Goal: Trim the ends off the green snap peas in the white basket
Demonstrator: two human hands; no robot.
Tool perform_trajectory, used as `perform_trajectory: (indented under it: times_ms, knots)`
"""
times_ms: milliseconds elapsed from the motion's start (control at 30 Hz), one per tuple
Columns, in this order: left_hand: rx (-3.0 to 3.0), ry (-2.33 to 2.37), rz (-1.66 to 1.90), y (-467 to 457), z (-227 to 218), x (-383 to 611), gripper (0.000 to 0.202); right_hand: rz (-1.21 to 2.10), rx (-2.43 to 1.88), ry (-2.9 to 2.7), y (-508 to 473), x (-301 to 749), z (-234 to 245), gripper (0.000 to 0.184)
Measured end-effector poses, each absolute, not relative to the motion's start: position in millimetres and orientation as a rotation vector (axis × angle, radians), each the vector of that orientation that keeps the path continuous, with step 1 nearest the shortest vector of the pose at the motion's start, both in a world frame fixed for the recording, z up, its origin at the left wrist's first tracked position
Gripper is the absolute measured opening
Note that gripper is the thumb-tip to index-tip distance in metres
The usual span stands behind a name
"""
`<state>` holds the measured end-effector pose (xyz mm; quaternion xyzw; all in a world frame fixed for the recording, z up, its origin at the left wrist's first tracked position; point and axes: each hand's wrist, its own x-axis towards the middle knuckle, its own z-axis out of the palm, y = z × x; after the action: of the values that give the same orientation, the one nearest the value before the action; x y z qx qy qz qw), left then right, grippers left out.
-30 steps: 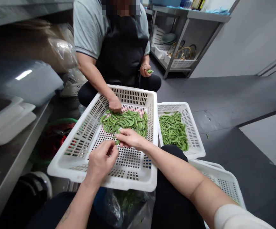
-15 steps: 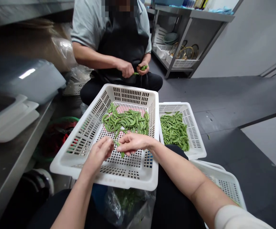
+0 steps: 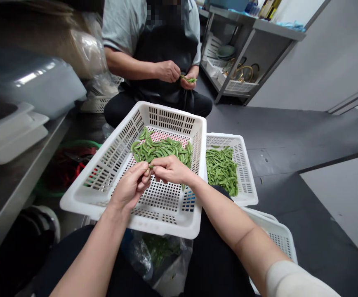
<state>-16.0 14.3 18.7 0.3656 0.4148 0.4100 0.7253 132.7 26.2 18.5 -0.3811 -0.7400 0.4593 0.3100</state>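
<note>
Over the large white slotted basket (image 3: 179,231), my two hands meet fingertip to fingertip. My left hand (image 3: 131,185) is closed, pinching one end of a small green pea pod (image 3: 151,166). The fingers of my right hand (image 3: 171,168) are closed on its other end, and most of the pod is hidden by them. Just beyond the hands, a loose heap of green pea pods (image 3: 163,148) covers the far half of the basket floor. Below my right wrist a pod tip shows; whether it is held or lying there I cannot tell.
A second white basket (image 3: 247,177) with many pods stands at the right, above another white basket (image 3: 282,239). Opposite sits a co-worker (image 3: 166,49) holding pods. A plastic bag with greens (image 3: 160,251) lies below. Left are a metal shelf (image 3: 27,177) and a green basin (image 3: 64,185).
My hands have lifted slightly and come together on a pod; before, a pod hung from my right fingers. The co-worker's hands have risen a little. The view has shifted slightly.
</note>
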Motion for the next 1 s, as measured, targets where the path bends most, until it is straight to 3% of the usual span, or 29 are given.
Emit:
perform_trajectory:
  times_ms: [100,167,367,500,600,700,800,1000]
  knots:
    - [0.749,0.853,0.924,16,17,-17,0.035,1.601,-0.986,-1.620,24,126,11,0.016]
    - [0.798,0.914,0.984,16,15,-16,0.034,1.680,-0.995,-1.427,24,120,3,0.014]
    - [1.020,0.965,0.966,2,15,-14,0.030,1.475,-1.229,-1.041,46,128,2,0.012]
    - [0.866,0.930,0.928,4,20,-27,0.022,1.061,-1.739,-2.014,62,136,5,0.022]
    - [0.737,0.976,0.984,10,21,-37,0.012,0.783,-1.914,-2.579,61,132,-11,0.015]
    - [0.702,1.010,0.974,13,19,-42,0.005,0.666,-1.957,-2.847,56,128,-33,0.013]
    - [0.700,1.014,0.962,14,15,-43,0.018,0.573,-1.915,-3.008,55,128,-45,0.016]
    - [0.966,1.170,0.888,17,8,-47,0.010,0.439,-1.780,-3.014,55,134,-11,0.028]
